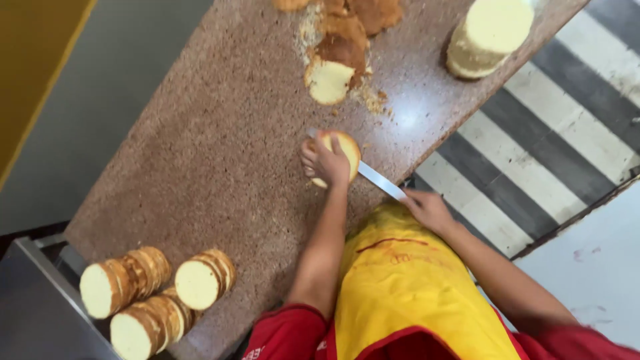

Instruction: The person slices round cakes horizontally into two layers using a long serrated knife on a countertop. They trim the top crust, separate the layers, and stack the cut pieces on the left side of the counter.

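Note:
My left hand (pixel 323 162) presses flat on top of a small round sponge cake (pixel 348 149) that lies on the speckled brown stone counter (pixel 220 147). My right hand (pixel 427 208) grips the handle of a long knife (pixel 375 177), whose blade runs sideways into the cake under my left palm. The handle itself is hidden inside my fist.
Brown crust trimmings and crumbs (pixel 347 33) with a pale cake slice (pixel 329 81) lie further up the counter. A tall stack of trimmed rounds (pixel 490 37) stands at the far right edge. Rolls of uncut round cakes (pixel 157 290) lie at the near left end. Striped floor (pixel 547 153) is right.

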